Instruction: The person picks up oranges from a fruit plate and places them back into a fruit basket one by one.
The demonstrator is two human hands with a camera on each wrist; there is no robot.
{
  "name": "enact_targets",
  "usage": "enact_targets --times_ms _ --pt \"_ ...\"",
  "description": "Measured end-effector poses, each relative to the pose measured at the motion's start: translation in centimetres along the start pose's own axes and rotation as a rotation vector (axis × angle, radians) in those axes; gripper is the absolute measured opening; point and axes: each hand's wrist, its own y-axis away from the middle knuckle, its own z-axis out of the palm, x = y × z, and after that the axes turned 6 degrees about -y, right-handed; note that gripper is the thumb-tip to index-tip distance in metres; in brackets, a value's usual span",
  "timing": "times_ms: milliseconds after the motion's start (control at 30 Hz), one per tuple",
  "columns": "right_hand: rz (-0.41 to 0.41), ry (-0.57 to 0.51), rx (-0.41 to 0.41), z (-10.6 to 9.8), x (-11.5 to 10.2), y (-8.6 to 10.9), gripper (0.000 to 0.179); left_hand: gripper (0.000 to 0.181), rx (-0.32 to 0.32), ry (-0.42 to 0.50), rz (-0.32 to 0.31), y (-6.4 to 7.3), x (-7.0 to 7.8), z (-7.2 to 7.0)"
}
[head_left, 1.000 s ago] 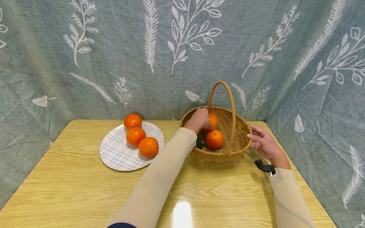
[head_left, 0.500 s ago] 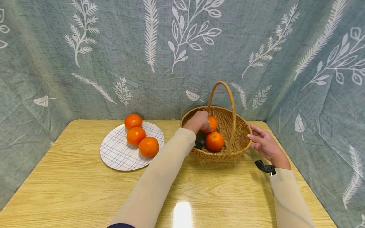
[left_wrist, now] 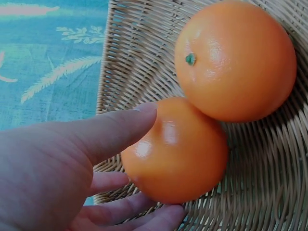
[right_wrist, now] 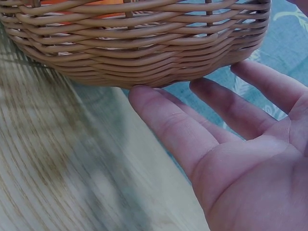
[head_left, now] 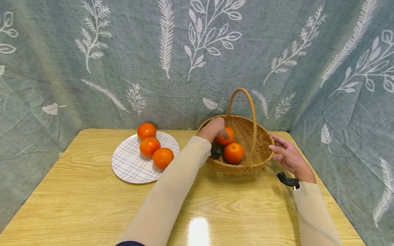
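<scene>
In the head view, the left hand reaches into a wicker basket with a tall arched handle. Its thumb lies on one orange and its fingers curl round the lower side, as the left wrist view shows. That orange sits against a second orange with a small green stem end, also inside the basket. At the basket's right end is the right hand. Its extended fingertips touch the outside of the woven wall in the right wrist view.
Left of the basket lies a round white plate with a blue grid pattern. Several oranges are in a row at its right side, the rearmost at the rim. A wooden table carries everything, and a leaf-patterned curtain hangs behind.
The left hand's orange has come down slightly inside the basket, beside the other orange. The right hand stays at the basket's right end. The head view has shifted a little.
</scene>
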Motion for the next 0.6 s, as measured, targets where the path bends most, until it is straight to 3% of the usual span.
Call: enact_targets --times_ms 233,400,600 --pt "0.000 -0.018 -0.010 -0.1 0.0 0.0 0.062 0.041 0.014 -0.038 0.022 0.5 -0.4 -0.7" --pt "0.010 -0.012 -0.010 0.0 -0.1 0.0 0.062 0.050 0.039 -0.054 0.018 0.9 -0.8 -0.9" --pt "0.022 0.001 -0.013 0.3 -0.2 0.1 0.066 0.043 0.040 -0.056 0.050 1.7 -1.7 -1.0"
